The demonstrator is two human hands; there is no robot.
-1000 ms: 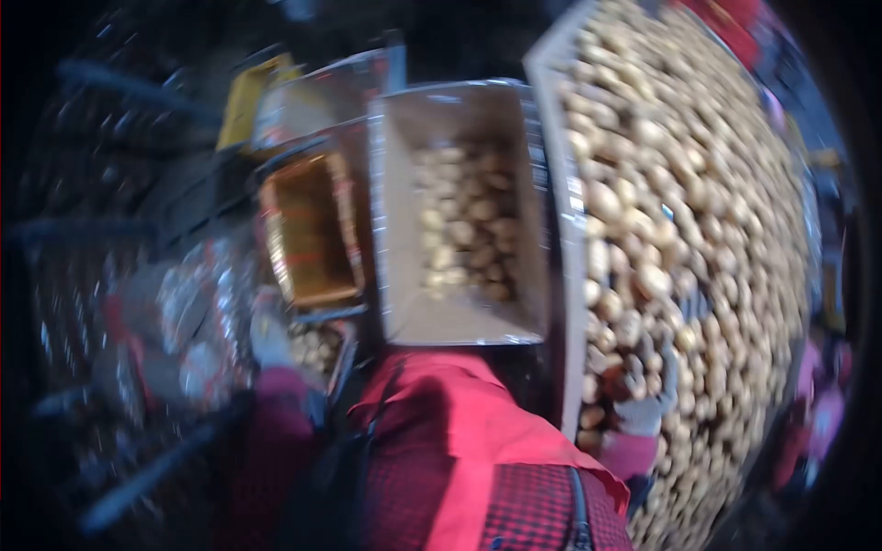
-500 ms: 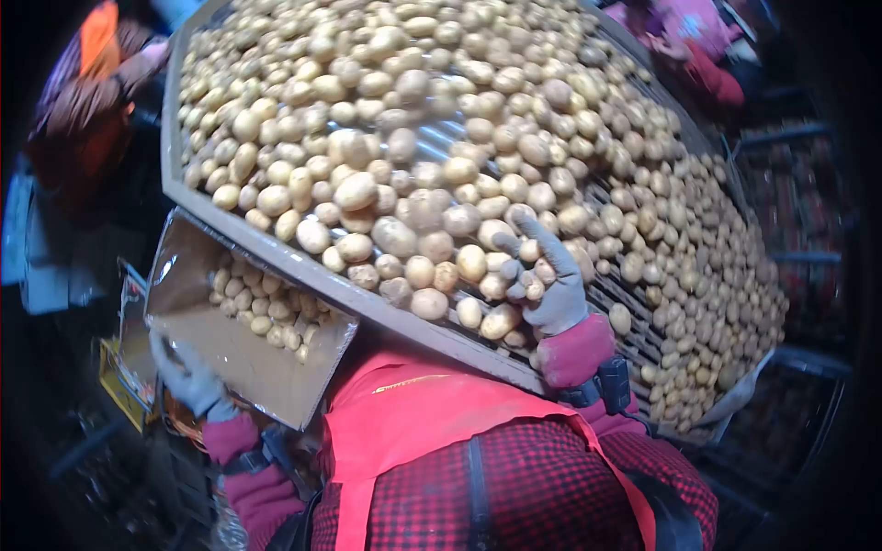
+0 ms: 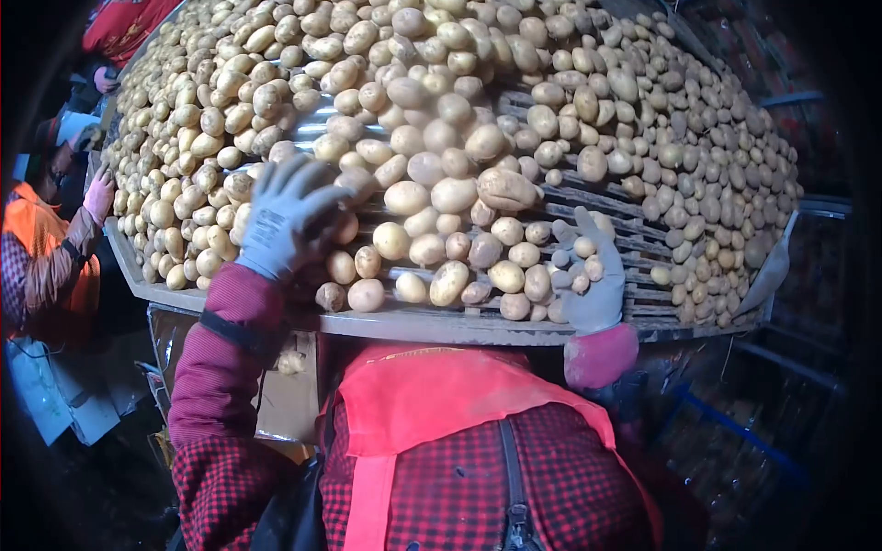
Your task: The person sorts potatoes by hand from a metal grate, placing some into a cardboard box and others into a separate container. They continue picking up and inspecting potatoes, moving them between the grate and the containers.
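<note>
Potatoes (image 3: 404, 197) are heaped across a wide slatted sorting table (image 3: 413, 323) in front of me. My left hand (image 3: 289, 216), in a grey glove, reaches over its near edge with fingers apart and slightly bent, touching the potatoes; its palm side is hidden. At the right, my gloved right hand (image 3: 602, 285) is curled palm up around several small potatoes (image 3: 585, 266), just above bare slats (image 3: 634, 241). A large knobbly potato (image 3: 508, 189) lies between my hands.
Below the table at the left stands a cardboard box (image 3: 289, 404), partly hidden by my left arm. A co-worker in an orange vest (image 3: 41, 230) stands at the left, one pink-gloved hand (image 3: 99, 195) at the table edge. Another person's red sleeve (image 3: 124, 32) shows beyond.
My left hand has moved up from beside the cardboard box onto the potatoes. My right hand still holds small potatoes. The view has turned, so the table edge now runs nearly level.
</note>
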